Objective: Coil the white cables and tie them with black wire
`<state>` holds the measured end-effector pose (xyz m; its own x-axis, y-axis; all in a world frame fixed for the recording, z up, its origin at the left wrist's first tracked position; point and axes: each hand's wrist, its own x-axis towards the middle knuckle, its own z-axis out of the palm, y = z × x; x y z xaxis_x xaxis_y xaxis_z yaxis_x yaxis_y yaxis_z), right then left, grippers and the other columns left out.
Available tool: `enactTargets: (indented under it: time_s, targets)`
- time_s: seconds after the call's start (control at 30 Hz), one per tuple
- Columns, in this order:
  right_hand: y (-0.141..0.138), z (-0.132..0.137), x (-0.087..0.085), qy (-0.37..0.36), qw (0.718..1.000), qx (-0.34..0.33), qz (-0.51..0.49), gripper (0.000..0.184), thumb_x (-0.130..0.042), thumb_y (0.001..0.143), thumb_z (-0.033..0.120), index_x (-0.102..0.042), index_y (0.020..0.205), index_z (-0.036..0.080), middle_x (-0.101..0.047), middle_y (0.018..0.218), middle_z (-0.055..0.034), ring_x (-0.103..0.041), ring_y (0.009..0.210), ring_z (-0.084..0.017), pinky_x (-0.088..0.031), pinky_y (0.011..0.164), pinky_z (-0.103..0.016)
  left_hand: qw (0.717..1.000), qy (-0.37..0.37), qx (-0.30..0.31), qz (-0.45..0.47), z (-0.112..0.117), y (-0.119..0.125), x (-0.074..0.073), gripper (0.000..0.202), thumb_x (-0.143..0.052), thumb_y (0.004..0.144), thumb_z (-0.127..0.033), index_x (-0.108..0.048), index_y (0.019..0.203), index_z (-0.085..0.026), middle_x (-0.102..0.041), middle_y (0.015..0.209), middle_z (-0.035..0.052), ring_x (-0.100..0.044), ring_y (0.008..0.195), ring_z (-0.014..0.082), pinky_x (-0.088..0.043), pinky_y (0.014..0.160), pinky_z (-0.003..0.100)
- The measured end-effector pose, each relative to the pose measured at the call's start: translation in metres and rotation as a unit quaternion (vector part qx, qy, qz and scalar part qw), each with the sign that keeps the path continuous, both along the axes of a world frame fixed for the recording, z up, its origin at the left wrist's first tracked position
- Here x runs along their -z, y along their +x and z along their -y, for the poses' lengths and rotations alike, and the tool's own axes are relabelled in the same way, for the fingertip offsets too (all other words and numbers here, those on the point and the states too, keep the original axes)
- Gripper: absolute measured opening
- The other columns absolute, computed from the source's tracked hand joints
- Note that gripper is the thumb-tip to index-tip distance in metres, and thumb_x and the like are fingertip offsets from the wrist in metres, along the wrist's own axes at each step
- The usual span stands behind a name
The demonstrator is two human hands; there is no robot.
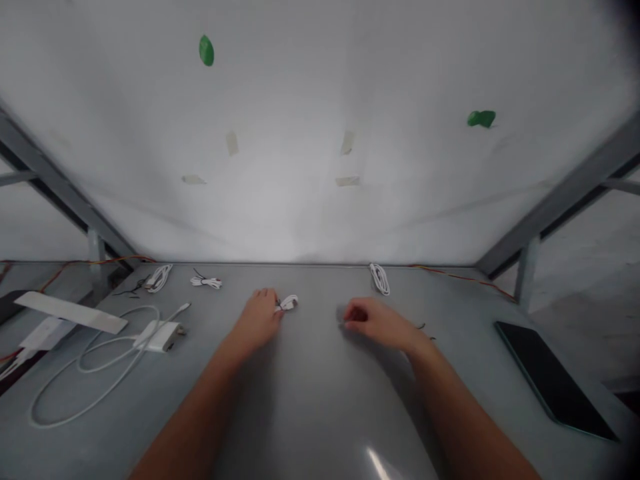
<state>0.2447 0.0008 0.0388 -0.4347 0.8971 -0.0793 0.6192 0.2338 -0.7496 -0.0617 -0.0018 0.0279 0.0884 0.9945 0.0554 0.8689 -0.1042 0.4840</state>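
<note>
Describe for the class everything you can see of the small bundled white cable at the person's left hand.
The small bundled white cable is a short length of cord, apparently smooth plastic, gathered into a compact, tight bundle of folded loops. It lies flat on the grey table, at the fingertips of the left hand, which touches its near end. Its ends and any connector are too small to make out.

Soft, dim light, bowed edges, glare on the tabletop (pixel 377 463).

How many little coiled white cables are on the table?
4: one coil by the left hand, a far coil ahead of the right hand, and two far-left coils.
</note>
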Motion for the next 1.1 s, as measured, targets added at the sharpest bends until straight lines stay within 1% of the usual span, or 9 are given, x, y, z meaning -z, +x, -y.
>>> enactTargets:
  time_s: [0.07,0.13,0.27,0.37,0.5,0.63,0.8,0.97,1.1]
  targets:
    - [-0.028,0.007,0.004,-0.011,0.999,-0.015,-0.048,0.006,-0.064,0.084,0.022,-0.069,0.086,0.022,-0.07,0.078,-0.0011,-0.062,0.071,-0.018,-0.047,0.066,-0.029,0.995,0.029,0.022,0.09,0.004,0.018,0.006,0.011,-0.068,0.08,-0.017,-0.062,0.089,-0.02,-0.067,0.099,0.0138,-0.06,0.1,0.0311,-0.043,0.094,0.04]
    - [-0.045,0.011,0.007,0.029,0.997,0.024,-0.064,0.007,-0.063,0.086,0.023,-0.069,0.089,0.021,-0.069,0.081,-0.0018,-0.061,0.072,-0.017,-0.047,0.067,-0.029,0.982,0.033,0.042,0.18,0.008,0.031,0.009,0.014,-0.067,0.081,-0.019,-0.062,0.093,-0.021,-0.066,0.098,0.0106,-0.06,0.097,0.0283,-0.044,0.092,0.038]
    - [-0.05,0.009,0.009,0.118,0.984,0.079,-0.106,0.018,-0.062,0.091,0.028,-0.07,0.104,0.019,-0.07,0.1,-0.0071,-0.064,0.086,-0.019,-0.051,0.078,-0.032,0.953,0.013,0.088,0.288,0.015,0.046,0.005,0.011,-0.067,0.085,-0.024,-0.065,0.096,-0.023,-0.067,0.099,0.0068,-0.061,0.093,0.0243,-0.046,0.091,0.035]
    - [-0.048,0.006,0.008,0.074,0.984,0.052,-0.151,0.02,-0.062,0.091,0.031,-0.072,0.103,0.02,-0.073,0.098,-0.0066,-0.066,0.088,-0.02,-0.051,0.081,-0.033,0.933,-0.014,0.102,0.345,0.015,0.053,0.003,0.014,-0.072,0.085,-0.032,-0.066,0.095,-0.023,-0.069,0.095,0.0052,-0.063,0.09,0.0224,-0.049,0.087,0.033]
    - [-0.053,0.005,0.013,-0.001,0.98,0.039,-0.198,0.016,-0.063,0.088,0.033,-0.072,0.09,0.019,-0.074,0.086,-0.0035,-0.065,0.081,-0.019,-0.05,0.077,-0.032,0.872,-0.066,0.069,0.481,0.014,0.061,0.004,0.031,-0.08,0.079,-0.039,-0.064,0.099,-0.021,-0.073,0.097,0.0065,-0.068,0.091,0.0222,-0.053,0.084,0.032]
    - [-0.061,0.005,0.02,-0.012,0.974,0.088,-0.208,0.015,-0.064,0.086,0.033,-0.067,0.079,0.019,-0.068,0.073,0.0001,-0.06,0.069,-0.016,-0.046,0.067,-0.028,0.855,-0.045,0.008,0.516,0.013,0.068,0.005,0.039,-0.085,0.074,-0.045,-0.064,0.096,-0.02,-0.073,0.095,0.007,-0.068,0.087,0.0207,-0.053,0.081,0.031]
    - [-0.067,0.011,0.014,0.021,0.977,0.088,-0.195,0.006,-0.063,0.085,0.024,-0.067,0.082,0.02,-0.07,0.077,-0.0007,-0.062,0.073,-0.017,-0.049,0.071,-0.029,0.83,-0.007,-0.023,0.557,0.01,0.072,0.008,0.05,-0.083,0.075,-0.051,-0.057,0.108,-0.024,-0.064,0.071,-0.0036,-0.062,0.068,0.0159,-0.048,0.067,0.026]
    - [-0.067,0.021,0.002,0.11,0.973,0.059,-0.193,0.009,-0.058,0.089,0.021,-0.066,0.085,0.022,-0.071,0.086,-0.002,-0.064,0.082,-0.018,-0.049,0.08,-0.031,0.842,-0.098,0.013,0.53,0.011,0.071,0.013,0.038,-0.069,0.086,-0.057,-0.066,0.091,-0.019,-0.061,0.067,-0.0017,-0.054,0.061,0.0138,-0.04,0.059,0.026]
    - [-0.064,0.02,0.001,0.149,0.967,0.09,-0.184,0.01,-0.055,0.091,0.022,-0.063,0.085,0.022,-0.069,0.086,-0.0037,-0.063,0.084,-0.02,-0.048,0.078,-0.033,0.798,-0.217,0.041,0.561,0.013,0.074,0.021,0.047,-0.057,0.09,-0.061,-0.058,0.07,-0.019,-0.05,0.058,-0.0019,-0.041,0.051,0.0105,-0.03,0.051,0.026]
